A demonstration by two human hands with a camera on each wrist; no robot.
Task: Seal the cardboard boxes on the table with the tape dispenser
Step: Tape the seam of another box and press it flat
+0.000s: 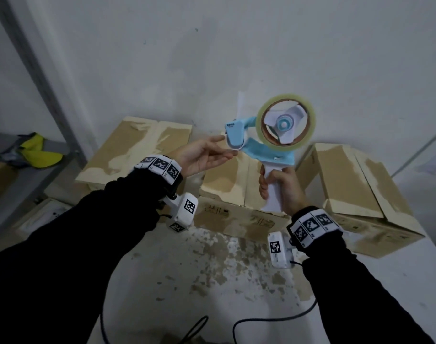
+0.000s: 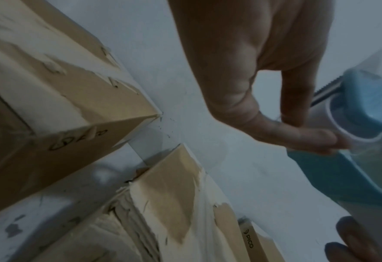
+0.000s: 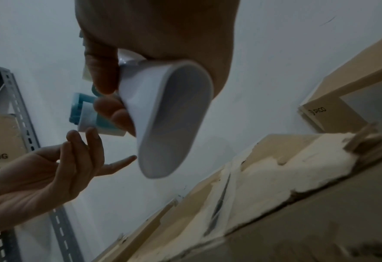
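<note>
My right hand [image 1: 274,186] grips the white handle [image 3: 169,115] of a blue and white tape dispenser [image 1: 256,151] and holds it up above the boxes, its clear tape roll [image 1: 286,120] at the top right. My left hand [image 1: 225,146] reaches in from the left with straight fingers. Its fingertips touch the white roller [image 2: 333,115] at the dispenser's front end; I cannot tell whether they hold any tape. Three worn cardboard boxes stand against the wall: left box [image 1: 137,150], middle box [image 1: 226,187] under the dispenser, right box [image 1: 356,189]. All have their flaps down.
The boxes stand on a white table [image 1: 212,269] with worn patches. A metal shelf [image 1: 25,180] at the left carries a yellow item [image 1: 38,150]. Black cables [image 1: 194,328] trail along the table's near edge. A white wall stands close behind the boxes.
</note>
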